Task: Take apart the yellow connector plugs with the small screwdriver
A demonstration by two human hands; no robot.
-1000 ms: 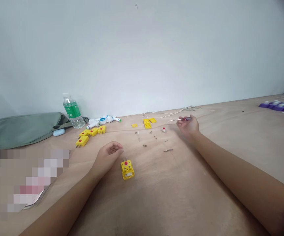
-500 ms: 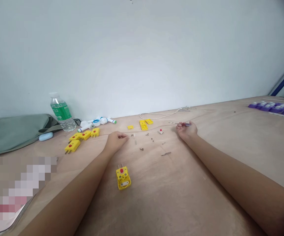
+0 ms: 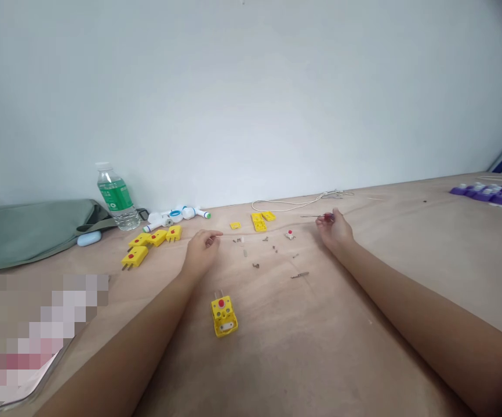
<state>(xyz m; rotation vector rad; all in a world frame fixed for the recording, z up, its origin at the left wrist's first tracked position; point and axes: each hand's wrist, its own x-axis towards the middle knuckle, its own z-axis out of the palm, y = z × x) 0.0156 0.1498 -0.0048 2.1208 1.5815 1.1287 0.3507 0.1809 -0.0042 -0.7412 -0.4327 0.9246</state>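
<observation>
A screwdriver [image 3: 329, 217] with a reddish handle is held in my right hand [image 3: 337, 230], its thin shaft pointing left above the table. My left hand [image 3: 201, 252] rests palm down, fingers loosely curved and slightly apart, nothing visible in them. Just beyond its fingertips lie small screws [image 3: 237, 240]. Other small metal parts [image 3: 255, 266] are scattered between my hands, with a white piece with a red button [image 3: 290, 234] and a dark slim metal piece [image 3: 299, 275]. Nearer me sits an opened yellow plug [image 3: 224, 315], its red button and screws showing.
Yellow casing pieces [image 3: 258, 222] lie toward the wall, near a white cord [image 3: 286, 205]. At left are several yellow plugs [image 3: 134, 256], white tubular parts [image 3: 185, 214], a water bottle [image 3: 118, 200] and a green bag [image 3: 33, 234]. Purple trays [image 3: 490, 194] stand far right.
My left hand has drawn slightly back from the small screws, its fingers spreading a little. The screwdriver has turned in my right hand, showing more red handle. The view has shifted slightly left.
</observation>
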